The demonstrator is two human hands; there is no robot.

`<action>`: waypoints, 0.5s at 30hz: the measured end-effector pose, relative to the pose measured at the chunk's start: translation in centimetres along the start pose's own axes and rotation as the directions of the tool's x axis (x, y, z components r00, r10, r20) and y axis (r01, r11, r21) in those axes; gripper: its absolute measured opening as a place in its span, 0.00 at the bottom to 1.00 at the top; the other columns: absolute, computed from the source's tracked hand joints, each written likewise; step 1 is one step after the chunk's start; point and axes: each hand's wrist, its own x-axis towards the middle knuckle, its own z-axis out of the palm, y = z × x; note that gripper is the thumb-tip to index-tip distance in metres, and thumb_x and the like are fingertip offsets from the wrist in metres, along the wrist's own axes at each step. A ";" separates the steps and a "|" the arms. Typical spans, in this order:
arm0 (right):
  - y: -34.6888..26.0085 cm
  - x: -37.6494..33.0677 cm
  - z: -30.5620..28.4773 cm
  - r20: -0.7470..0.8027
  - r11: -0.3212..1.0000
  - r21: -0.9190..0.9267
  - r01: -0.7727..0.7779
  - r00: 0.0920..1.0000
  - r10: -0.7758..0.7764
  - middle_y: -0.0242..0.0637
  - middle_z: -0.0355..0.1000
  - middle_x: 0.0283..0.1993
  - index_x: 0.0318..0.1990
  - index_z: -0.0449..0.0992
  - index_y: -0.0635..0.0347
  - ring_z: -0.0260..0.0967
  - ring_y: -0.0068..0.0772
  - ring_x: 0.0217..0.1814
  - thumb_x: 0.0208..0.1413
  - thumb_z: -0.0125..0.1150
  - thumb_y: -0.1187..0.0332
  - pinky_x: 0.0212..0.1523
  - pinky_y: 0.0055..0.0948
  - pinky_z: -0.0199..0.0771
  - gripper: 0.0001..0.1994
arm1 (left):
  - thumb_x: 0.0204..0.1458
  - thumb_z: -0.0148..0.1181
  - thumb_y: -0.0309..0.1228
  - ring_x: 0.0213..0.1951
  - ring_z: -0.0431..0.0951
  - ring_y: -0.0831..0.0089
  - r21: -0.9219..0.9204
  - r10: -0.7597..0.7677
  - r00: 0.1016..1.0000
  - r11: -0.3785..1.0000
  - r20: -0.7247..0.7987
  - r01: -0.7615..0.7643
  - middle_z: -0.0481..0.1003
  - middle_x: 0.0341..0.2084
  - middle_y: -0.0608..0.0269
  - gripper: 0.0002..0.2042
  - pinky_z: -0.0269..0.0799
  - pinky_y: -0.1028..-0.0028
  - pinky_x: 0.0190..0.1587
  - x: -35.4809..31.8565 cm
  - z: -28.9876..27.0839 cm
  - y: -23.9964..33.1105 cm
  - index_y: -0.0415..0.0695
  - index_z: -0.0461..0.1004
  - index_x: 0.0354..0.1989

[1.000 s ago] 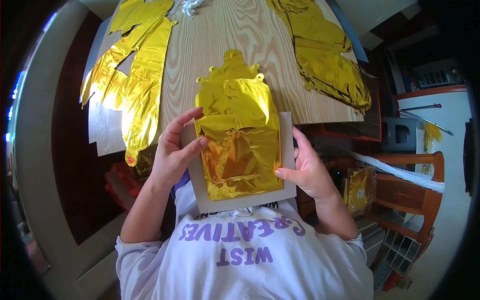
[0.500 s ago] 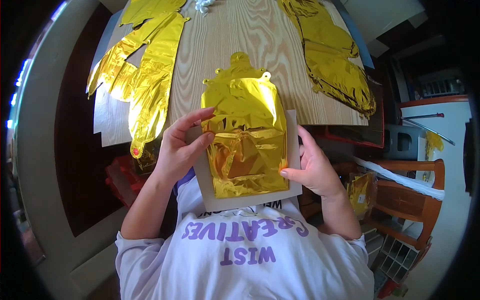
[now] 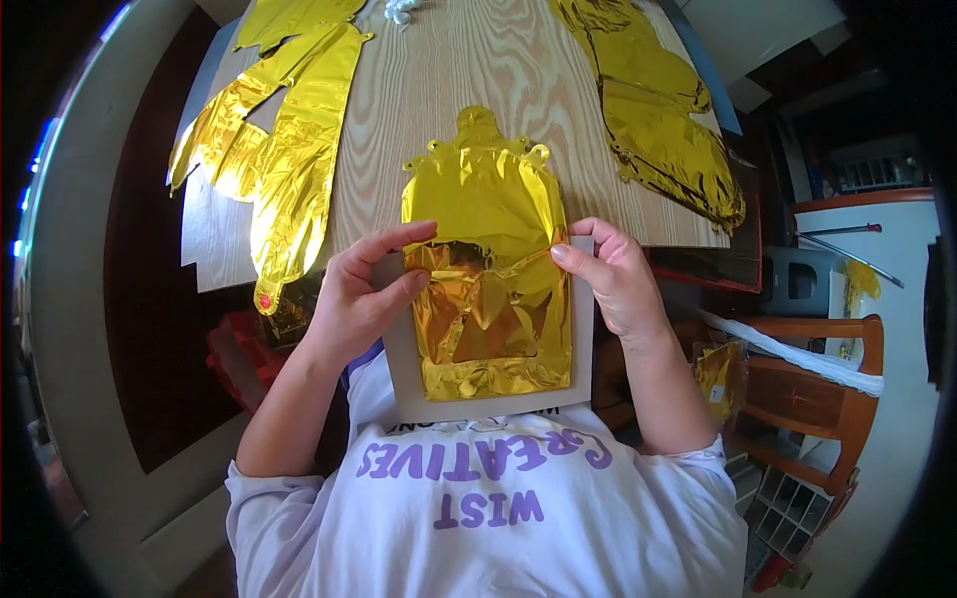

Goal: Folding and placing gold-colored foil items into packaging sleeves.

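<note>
A shiny gold foil balloon [image 3: 483,204], folded into a flat bundle, lies over a grey cardboard sheet [image 3: 405,349] in front of my chest. Its narrow rounded end and several small tabs extend past the card's far edge, over the wooden table. My left hand [image 3: 361,294] grips the left side, with its thumb and a finger on the foil. At the right edge, my right hand [image 3: 620,284] pinches the foil and card, thumb on top and the other fingers partly hidden behind. Creases cross the foil's nearer half.
On the wooden table [image 3: 439,70], flat gold foil balloons lie at left [image 3: 289,149] and right [image 3: 658,120]. A small white bundle [image 3: 402,10] sits at the far edge. A wooden chair [image 3: 797,399] stands at right, and a red crate [image 3: 239,354] is low at left.
My right hand has moved up along the right edge, from near the bottom corner to about mid-height. The foil lies flatter and wider over the card's lower part. My left hand has hardly moved.
</note>
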 end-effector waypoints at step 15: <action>0.0 -0.2 -0.1 -0.060 0.989 -0.106 0.108 0.992 -0.115 0.19 0.71 0.28 0.45 0.78 0.64 0.61 0.07 0.30 0.62 0.67 0.68 0.33 0.12 0.59 0.09 | 0.56 0.66 0.23 0.58 0.73 0.74 0.058 0.000 1.000 0.998 0.016 -0.001 0.75 0.57 0.58 0.24 0.67 0.73 0.62 0.2 -0.1 0.7 0.37 0.71 0.62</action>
